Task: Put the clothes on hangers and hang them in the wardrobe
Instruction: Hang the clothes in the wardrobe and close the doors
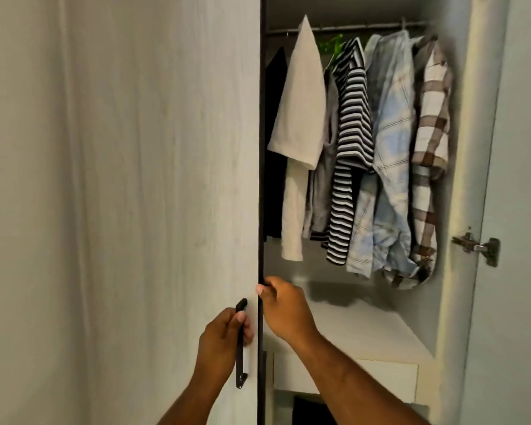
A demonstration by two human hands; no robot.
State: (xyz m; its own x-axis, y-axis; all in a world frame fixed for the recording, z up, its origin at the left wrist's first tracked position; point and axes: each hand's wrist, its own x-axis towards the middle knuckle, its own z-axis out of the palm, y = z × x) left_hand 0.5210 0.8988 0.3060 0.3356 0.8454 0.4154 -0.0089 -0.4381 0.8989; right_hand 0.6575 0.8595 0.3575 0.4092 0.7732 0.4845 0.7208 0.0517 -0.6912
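- Left hand [224, 342] is curled round the black handle [241, 373] on the left door [135, 179], thumb on the front of the bar, gripping it about halfway up.
- Right hand [284, 305] grips the dark edge [261, 148] of that same door just above and beside the left hand, with the thumb on the front face and the fingers hooked behind.
- Both forearms reach up from the bottom of the view.
- Clothes [390, 185] hang in a tight row on the rail [365, 27] at the top of the wardrobe [460, 148].
- From left to right they are a black garment [275, 142] partly hidden by the door, a white shirt [301, 111], a grey piece [324, 185], a striped top [351, 124], a pale blue shirt [391, 96] and a brown-and-cream plaid shirt [432, 142].
- One green hanger [331, 46] shows between the white shirt and the striped top; the other hangers are covered by fabric.
- Below the hems lies a white shelf [365, 326], with a drawer [350, 375] front under it.
- Right door [518, 179] stands swung open, joined to the side wall by a metal hinge [478, 246].
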